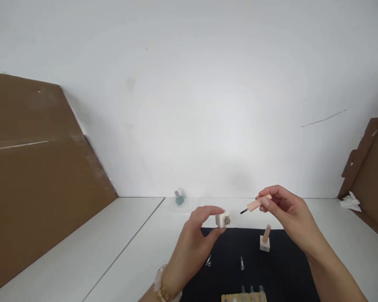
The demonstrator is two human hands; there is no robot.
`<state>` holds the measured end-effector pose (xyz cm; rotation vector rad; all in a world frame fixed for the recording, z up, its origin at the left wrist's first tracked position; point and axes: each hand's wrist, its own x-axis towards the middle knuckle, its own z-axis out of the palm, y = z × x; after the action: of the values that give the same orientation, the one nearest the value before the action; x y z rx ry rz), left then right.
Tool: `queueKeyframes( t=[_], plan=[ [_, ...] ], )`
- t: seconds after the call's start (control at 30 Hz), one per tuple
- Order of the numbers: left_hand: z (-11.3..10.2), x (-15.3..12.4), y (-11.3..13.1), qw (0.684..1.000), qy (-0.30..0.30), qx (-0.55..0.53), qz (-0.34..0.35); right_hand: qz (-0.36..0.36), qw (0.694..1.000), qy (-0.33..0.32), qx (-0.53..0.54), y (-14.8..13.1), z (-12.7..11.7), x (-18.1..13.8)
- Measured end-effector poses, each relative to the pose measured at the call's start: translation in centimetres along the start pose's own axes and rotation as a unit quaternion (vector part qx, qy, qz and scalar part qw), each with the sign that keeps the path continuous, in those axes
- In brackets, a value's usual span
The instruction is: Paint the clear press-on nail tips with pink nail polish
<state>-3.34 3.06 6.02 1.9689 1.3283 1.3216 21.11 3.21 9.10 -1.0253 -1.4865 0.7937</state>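
Observation:
Pinched between the thumb and fingers of my left hand (198,237) is a square white nail polish bottle (221,219), tilted so its uncapped neck points to the right. My right hand (285,209) grips a pink nail polish cap (255,204) whose dark brush tip (244,211) points down and left, apart from the bottle's mouth. Below, a second white bottle with a pink cap (265,243) stands closed on a black mat (233,247). Clear nail tips (242,263) lie on the mat, and several more stand along a yellowish holder (236,298) at the bottom edge.
A teal polish bottle (179,199) stands by the white wall (208,105) at the back of the white table (129,247). Brown cardboard (34,176) rises at the left, with more cardboard (371,167) and a crumpled tissue (350,202) at the right.

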Motion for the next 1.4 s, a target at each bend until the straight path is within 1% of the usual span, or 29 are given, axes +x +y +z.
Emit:
queueKeyframes(
  t=[0.1, 0.17, 0.3, 0.37, 0.5, 0.67, 0.73, 0.87, 0.9, 0.93, 0.97, 1.03, 1.07, 1.1, 1.13, 1.17, 1.23, 1.3, 1.33, 1.4],
  plan=[
    [0.1, 0.0, 0.5, 0.996, 0.043, 0.013, 0.072, -0.055, 0.997, 0.038, -0.049, -0.7, 0.9, -1.0],
    [0.0, 0.1, 0.7, 0.993, 0.059, 0.021, 0.099, -0.106, 0.989, 0.056, -0.087, -1.2, 1.5, -1.7],
    [-0.3, 0.2, 0.6, 0.992, 0.077, 0.024, 0.098, -0.223, 0.964, 0.045, -0.135, -2.0, 2.6, -2.5],
    [-0.4, 0.2, 0.5, 0.993, 0.081, 0.021, 0.088, -0.264, 0.953, 0.035, -0.147, -2.1, 3.0, -2.6],
    [-0.3, -0.1, 0.3, 0.993, 0.086, 0.017, 0.085, -0.276, 0.949, 0.014, -0.151, -1.7, 3.5, -2.6],
    [0.0, -0.5, 0.4, 0.99, 0.089, 0.033, 0.103, -0.298, 0.94, -0.001, -0.166, -1.1, 4.0, -2.6],
    [0.0, -0.5, 0.5, 0.987, 0.091, 0.053, 0.121, -0.316, 0.93, -0.007, -0.19, -1.1, 4.3, -2.7],
    [-0.1, -0.4, 0.8, 0.971, 0.092, 0.114, 0.189, -0.375, 0.892, -0.008, -0.252, -1.2, 5.0, -2.9],
    [-0.1, -0.4, 0.9, 0.965, 0.093, 0.134, 0.206, -0.374, 0.893, -0.007, -0.251, -1.1, 5.2, -2.8],
    [-0.2, -0.3, 0.9, 0.959, 0.094, 0.153, 0.219, -0.356, 0.904, -0.004, -0.238, -1.0, 5.3, -2.8],
    [-0.3, -0.2, 0.9, 0.954, 0.095, 0.168, 0.229, -0.317, 0.924, 0.003, -0.215, -0.8, 5.5, -2.7],
    [-0.4, -0.1, 0.9, 0.949, 0.092, 0.185, 0.239, -0.195, 0.97, 0.018, -0.143, -0.2, 5.8, -2.5],
    [-0.5, -0.1, 0.9, 0.949, 0.088, 0.187, 0.24, -0.133, 0.985, 0.028, -0.103, 0.1, 5.9, -2.3],
    [-0.6, 0.0, 0.9, 0.949, 0.082, 0.187, 0.24, -0.084, 0.993, 0.04, -0.069, 0.5, 6.1, -2.3],
    [-0.6, 0.1, 0.9, 0.95, 0.078, 0.186, 0.238, -0.057, 0.996, 0.054, -0.047, 0.8, 6.3, -2.3],
    [-0.6, 0.1, 0.9, 0.951, 0.075, 0.185, 0.235, -0.056, 0.995, 0.069, -0.039, 1.0, 6.5, -2.3],
    [-0.6, 0.3, 0.8, 0.954, 0.073, 0.185, 0.224, -0.112, 0.988, 0.084, -0.065, 1.3, 6.8, -2.6],
    [-0.5, 0.3, 0.7, 0.956, 0.073, 0.188, 0.215, -0.17, 0.978, 0.063, -0.1, 1.1, 6.9, -2.9],
    [-0.5, 0.3, 0.7, 0.956, 0.069, 0.191, 0.213, -0.178, 0.977, 0.05, -0.109, 0.9, 6.9, -3.0],
    [-0.4, 0.3, 0.6, 0.955, 0.063, 0.196, 0.216, -0.149, 0.981, 0.046, -0.114, 0.6, 6.6, -2.9]
  ],
)
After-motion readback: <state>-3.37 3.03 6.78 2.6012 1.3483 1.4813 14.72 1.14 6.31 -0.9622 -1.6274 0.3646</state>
